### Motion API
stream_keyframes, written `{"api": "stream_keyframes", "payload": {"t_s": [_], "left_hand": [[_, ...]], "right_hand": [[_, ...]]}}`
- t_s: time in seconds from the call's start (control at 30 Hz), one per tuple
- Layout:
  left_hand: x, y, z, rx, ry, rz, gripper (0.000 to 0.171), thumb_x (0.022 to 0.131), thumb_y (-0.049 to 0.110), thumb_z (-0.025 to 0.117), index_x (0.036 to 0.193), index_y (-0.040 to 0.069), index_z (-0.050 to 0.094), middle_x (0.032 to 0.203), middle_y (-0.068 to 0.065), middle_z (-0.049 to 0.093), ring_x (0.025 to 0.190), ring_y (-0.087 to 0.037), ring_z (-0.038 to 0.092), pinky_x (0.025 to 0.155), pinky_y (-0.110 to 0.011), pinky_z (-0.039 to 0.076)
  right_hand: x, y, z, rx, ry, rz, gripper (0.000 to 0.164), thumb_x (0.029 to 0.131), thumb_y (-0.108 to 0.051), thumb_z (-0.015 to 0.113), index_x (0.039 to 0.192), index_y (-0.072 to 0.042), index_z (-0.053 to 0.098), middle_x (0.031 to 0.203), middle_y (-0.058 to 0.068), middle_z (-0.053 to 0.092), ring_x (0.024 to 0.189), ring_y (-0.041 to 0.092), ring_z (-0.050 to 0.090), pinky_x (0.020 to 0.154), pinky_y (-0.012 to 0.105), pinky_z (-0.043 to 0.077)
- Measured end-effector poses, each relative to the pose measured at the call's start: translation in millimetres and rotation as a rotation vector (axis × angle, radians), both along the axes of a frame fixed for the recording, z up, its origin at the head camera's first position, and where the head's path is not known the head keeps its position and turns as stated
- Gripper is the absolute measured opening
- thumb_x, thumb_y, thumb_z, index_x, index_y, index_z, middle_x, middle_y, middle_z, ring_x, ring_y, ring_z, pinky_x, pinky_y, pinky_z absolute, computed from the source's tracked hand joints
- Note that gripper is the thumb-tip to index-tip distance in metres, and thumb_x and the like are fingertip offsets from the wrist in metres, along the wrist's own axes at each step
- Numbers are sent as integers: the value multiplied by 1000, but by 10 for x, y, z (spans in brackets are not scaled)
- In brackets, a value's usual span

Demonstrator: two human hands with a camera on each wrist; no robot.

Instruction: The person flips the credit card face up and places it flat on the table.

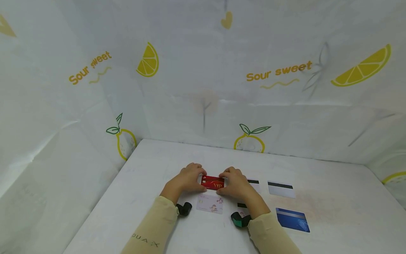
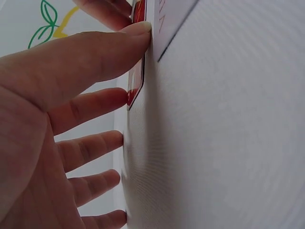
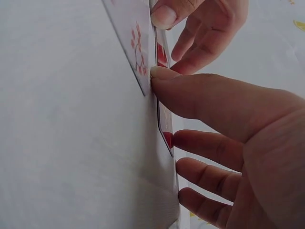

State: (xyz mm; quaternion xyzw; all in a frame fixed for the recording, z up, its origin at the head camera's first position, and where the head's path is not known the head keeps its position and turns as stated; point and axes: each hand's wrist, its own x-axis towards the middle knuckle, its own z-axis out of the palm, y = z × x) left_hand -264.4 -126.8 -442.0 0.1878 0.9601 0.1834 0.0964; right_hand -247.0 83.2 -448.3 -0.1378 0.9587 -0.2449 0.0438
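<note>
A red VIP card (image 1: 212,182) lies flat, or nearly so, on the white table. My left hand (image 1: 191,178) holds its left end between thumb and index finger, the other fingers spread with their tips near the table in the left wrist view. From the other end my right hand (image 1: 236,184) pinches the same card, thumb at the near edge and index finger at the far edge. Just nearer to me than the red card (image 3: 165,109) is a pale pink card (image 1: 210,204); a narrow gap separates them in the head view.
To the right lie two cards with dark stripes, one (image 1: 280,189) in full view and one (image 1: 253,182) partly behind my right hand. Another striped card (image 1: 241,211) is partly covered by the right wrist. A blue card (image 1: 292,219) sits nearer. A printed white sheet (image 1: 190,70) stands behind.
</note>
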Motion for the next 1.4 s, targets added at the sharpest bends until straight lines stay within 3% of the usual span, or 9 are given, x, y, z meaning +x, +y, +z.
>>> {"api": "stream_keyframes", "payload": {"t_s": [0.5, 1.2, 1.4], "left_hand": [[-24, -17, -2, 29, -10, -6, 47, 78, 36, 82, 119, 21, 67, 148, -7, 47, 142, -28, 35, 114, -54, 30], [-19, -31, -9, 38, -10, 3, 46, 77, 36, 83, 118, 20, 68, 146, -8, 48, 140, -29, 37, 113, -54, 31], [-3, -21, 12, 36, -16, -5, 46, 78, 36, 83, 119, 20, 68, 147, -8, 48, 141, -28, 37, 113, -53, 31]], "right_hand": [[-4, -4, 15, 19, -20, -29, 56, 72, -35, 87, 121, -16, 69, 122, 5, 57, 116, 26, 48, 95, 53, 48], [38, -33, 49, 4, -26, -14, 54, 73, -32, 86, 120, -12, 69, 123, 7, 58, 118, 28, 49, 98, 53, 47], [51, -17, 70, -12, -65, -35, 56, 75, -33, 85, 124, -14, 67, 127, 8, 57, 122, 28, 48, 100, 54, 46]]}}
